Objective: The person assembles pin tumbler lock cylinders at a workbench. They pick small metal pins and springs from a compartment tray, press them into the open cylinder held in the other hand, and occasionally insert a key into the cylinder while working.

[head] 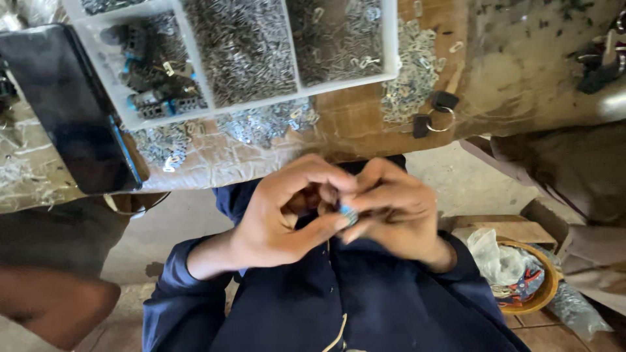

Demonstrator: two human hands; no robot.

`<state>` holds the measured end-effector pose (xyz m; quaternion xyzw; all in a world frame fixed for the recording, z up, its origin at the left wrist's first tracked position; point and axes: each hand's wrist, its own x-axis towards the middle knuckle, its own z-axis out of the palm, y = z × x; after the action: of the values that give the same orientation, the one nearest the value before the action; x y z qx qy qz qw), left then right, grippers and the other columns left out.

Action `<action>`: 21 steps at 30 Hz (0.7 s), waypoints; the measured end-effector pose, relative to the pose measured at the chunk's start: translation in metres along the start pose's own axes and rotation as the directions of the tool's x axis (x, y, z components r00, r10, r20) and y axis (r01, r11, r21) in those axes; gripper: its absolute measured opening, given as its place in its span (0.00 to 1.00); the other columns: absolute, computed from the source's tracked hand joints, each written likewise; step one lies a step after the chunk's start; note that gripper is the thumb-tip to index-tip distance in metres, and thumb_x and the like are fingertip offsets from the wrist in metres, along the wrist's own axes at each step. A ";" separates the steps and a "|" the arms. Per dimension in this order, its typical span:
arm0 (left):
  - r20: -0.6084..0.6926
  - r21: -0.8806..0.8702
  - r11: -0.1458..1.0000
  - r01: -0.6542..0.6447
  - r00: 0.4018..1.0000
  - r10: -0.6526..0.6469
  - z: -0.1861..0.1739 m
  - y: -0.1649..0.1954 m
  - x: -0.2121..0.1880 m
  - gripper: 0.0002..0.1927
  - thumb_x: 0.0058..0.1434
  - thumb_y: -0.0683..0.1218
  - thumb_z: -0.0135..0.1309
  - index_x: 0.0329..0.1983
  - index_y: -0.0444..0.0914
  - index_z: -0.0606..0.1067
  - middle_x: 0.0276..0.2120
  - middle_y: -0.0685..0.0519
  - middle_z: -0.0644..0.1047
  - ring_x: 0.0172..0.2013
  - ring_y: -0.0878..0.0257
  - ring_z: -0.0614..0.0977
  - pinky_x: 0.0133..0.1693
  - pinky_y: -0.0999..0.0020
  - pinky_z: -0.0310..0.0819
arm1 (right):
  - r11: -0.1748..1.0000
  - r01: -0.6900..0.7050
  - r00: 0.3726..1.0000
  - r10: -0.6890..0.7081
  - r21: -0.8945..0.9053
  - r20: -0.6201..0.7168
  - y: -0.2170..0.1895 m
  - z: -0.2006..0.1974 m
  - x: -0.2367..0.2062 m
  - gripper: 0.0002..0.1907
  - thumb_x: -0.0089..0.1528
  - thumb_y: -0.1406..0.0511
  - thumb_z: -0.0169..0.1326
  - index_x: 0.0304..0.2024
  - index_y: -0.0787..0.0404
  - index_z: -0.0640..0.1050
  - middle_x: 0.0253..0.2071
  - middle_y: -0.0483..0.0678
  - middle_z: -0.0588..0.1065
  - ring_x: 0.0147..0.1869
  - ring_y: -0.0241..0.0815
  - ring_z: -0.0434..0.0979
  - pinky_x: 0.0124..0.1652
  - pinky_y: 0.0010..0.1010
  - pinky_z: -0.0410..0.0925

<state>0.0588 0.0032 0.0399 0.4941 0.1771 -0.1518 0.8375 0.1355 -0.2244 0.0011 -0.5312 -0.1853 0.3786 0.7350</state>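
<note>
Both hands point(339, 212) pinch small blue part point(348, 214) | white compartment tray point(189, 65) beyond

A small blue part point(348, 214) is showing between the fingertips above dark navy sleeves point(195, 287). A white tray point(391, 39) is holding silvery grey metal pieces point(244, 49); black tags point(445, 100) are lying on brown cardboard point(355, 117).

Small workshop, compartment tray point(393, 39) of metal parts point(244, 49), worn workbench point(521, 72)
</note>
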 end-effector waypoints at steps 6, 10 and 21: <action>0.272 0.961 -0.139 -0.237 0.743 0.612 0.027 -0.006 0.038 0.26 0.58 0.45 0.68 0.60 0.44 0.77 0.40 0.48 0.72 0.39 0.54 0.75 0.41 0.59 0.73 | 0.978 0.053 0.935 0.023 0.204 -0.354 -0.007 -0.010 -0.023 0.19 0.59 0.78 0.67 0.53 0.68 0.80 0.51 0.56 0.72 0.45 0.46 0.80 0.38 0.31 0.81; 0.152 0.947 0.148 -0.284 0.805 0.573 0.026 0.015 0.039 0.19 0.70 0.47 0.64 0.62 0.41 0.76 0.45 0.50 0.73 0.45 0.54 0.76 0.48 0.60 0.74 | 0.964 0.114 0.934 -0.022 0.240 -0.357 -0.009 -0.014 -0.030 0.19 0.61 0.76 0.65 0.54 0.68 0.80 0.50 0.56 0.73 0.44 0.46 0.80 0.35 0.30 0.81; 0.301 0.941 -0.069 -0.332 0.721 0.625 0.013 -0.017 0.030 0.14 0.60 0.43 0.58 0.50 0.38 0.79 0.50 0.47 0.75 0.51 0.49 0.77 0.53 0.59 0.75 | 0.977 0.095 0.958 -0.038 0.190 -0.284 -0.015 -0.012 -0.020 0.18 0.60 0.76 0.65 0.53 0.68 0.79 0.51 0.57 0.73 0.43 0.46 0.80 0.33 0.29 0.81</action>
<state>0.0806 -0.0188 0.0192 0.9477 -0.0579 0.1392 0.2814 0.1359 -0.2494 0.0131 -0.4956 -0.0585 0.2917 0.8160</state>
